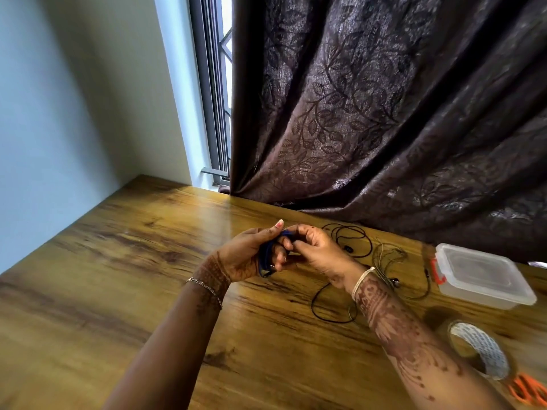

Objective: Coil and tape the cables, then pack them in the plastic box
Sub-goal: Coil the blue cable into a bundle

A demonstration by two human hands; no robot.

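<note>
Above the wooden table [118,276], my left hand [251,255] holds a dark blue cable [264,255] wound in loops around its fingers. My right hand [313,250] meets it from the right and pinches the cable near the top of the coil. Behind my right hand a thin black cable [364,241] lies loose on the table, tangled with an olive-coloured cable [390,255]. The clear plastic box [485,276], lid on with an orange clip, stands at the right. A roll of tape [479,350] lies near my right forearm.
Orange-handled scissors [529,390] lie at the bottom right corner, beside the tape. A dark patterned curtain [384,113] hangs down to the table's far edge. A pale wall and a window frame close off the left and back.
</note>
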